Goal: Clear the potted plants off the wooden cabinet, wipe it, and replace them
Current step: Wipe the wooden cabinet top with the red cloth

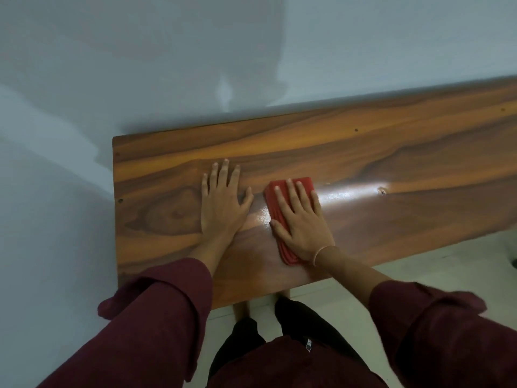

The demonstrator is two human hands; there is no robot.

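Maroon sleeves (156, 326) fill the near edge of the view, rolled back at both forearms; dark trousers (305, 329) show below, over a pale floor (391, 267).

Wooden cabinet (363, 152): top bare of pots, set against a light blue-grey wall (167, 65). Grain runs lengthwise. A bright glare patch lies on the top just right of the hands. A small hole or knot (382, 191) sits right of that glare.

Left hand (223, 203): flat on the top, palm down, fingers spread and extended, gripping nothing.

Right hand (300, 217): also flat and open, palm down, pressing on a folded red cloth (282, 189). No closed grip; the fingers lie straight along the cloth. Cloth shows beyond the fingertips and along the thumb side down to the wrist. A thin band (319, 252) circles the right wrist.

Hands lie side by side, near each other, not touching. No potted plants in view.
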